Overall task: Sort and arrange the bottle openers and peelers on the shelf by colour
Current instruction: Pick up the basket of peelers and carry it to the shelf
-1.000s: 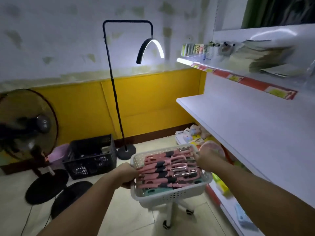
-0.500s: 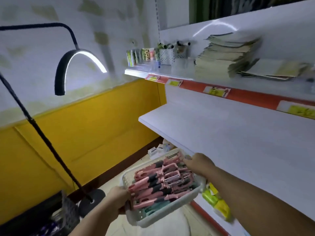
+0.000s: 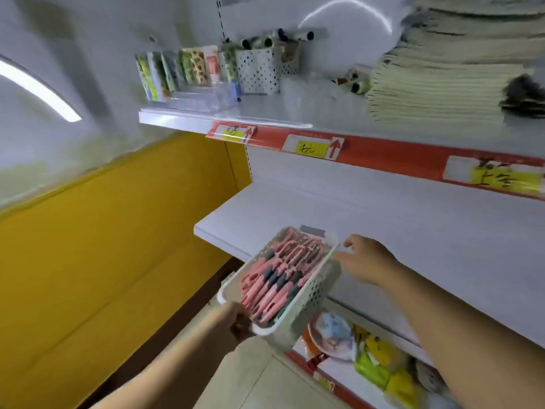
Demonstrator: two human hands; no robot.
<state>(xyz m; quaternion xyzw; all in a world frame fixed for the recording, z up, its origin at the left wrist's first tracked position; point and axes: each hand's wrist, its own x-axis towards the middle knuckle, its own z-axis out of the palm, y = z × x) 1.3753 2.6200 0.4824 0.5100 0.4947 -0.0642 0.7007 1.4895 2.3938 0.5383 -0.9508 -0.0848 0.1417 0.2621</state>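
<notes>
A white perforated basket [image 3: 314, 293] is tilted in the air, its far end over the front edge of the bare white middle shelf [image 3: 383, 228]. Inside lie several pink peelers and bottle openers [image 3: 274, 278] with dark grey grips; a teal one shows underneath. My left hand [image 3: 236, 321] grips the basket's near rim. My right hand [image 3: 365, 261] is at the far right corner of the basket, fingers touching its rim above the shelf; its grip is blurred.
The upper shelf [image 3: 295, 116] carries a clear card holder, a dotted pen cup [image 3: 258, 70] and a stack of notebooks [image 3: 436, 87], with a red price strip [image 3: 383, 153] along its edge. The lower shelf holds colourful packets [image 3: 374, 361]. A yellow wall panel [image 3: 112, 246] lies left.
The basket has been lifted from the stool up to the middle shelf's edge and tilted. My view swung right and up, so the fan, crate and lamp stand left the frame.
</notes>
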